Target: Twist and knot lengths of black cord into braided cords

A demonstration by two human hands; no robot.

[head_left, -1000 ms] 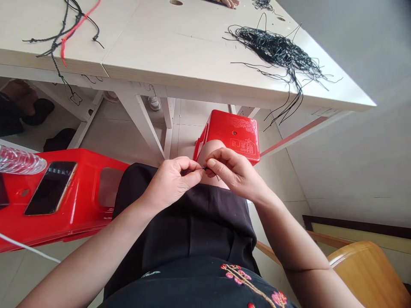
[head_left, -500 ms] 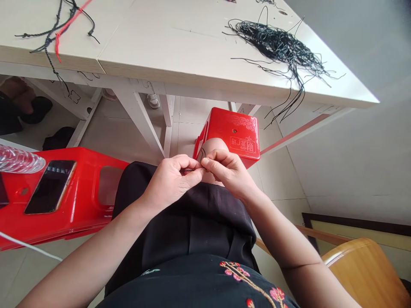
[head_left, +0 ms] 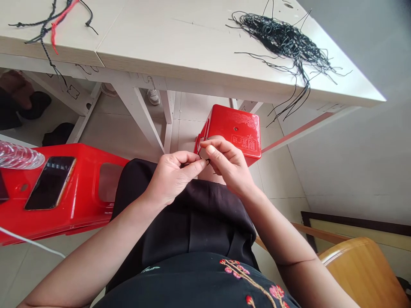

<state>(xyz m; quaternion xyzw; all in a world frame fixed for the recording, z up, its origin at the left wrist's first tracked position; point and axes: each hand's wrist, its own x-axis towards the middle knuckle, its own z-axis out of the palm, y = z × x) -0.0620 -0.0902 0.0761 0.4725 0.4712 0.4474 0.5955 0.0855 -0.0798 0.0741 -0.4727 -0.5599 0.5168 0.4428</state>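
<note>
Above my lap, my left hand [head_left: 178, 173] pinches a thin black cord [head_left: 199, 155] between thumb and forefinger. My right hand [head_left: 226, 160] is just beside it, its thumb and forefinger pressed together at the cord's upper loop, close to the left fingertips. The cord curves in a small loop between the two hands; part of it is hidden by the fingers. On the table's right side lies a tangled bundle of black cords [head_left: 282, 38], some ends hanging over the edge. Braided black cords [head_left: 43, 32] and a red cord [head_left: 54, 34] lie at the upper left.
The white table's front edge [head_left: 192, 72] runs ahead of my hands. A red stool [head_left: 237, 124] stands beneath it. At left, another red stool [head_left: 86, 188] bears a phone [head_left: 50, 183] and a clear bottle [head_left: 21, 155]. A wooden chair [head_left: 362, 269] is at lower right.
My right hand has risen slightly and its fingers have shifted, and the cord now forms a more open loop. The left hand has barely moved. The view has shifted a little.
</note>
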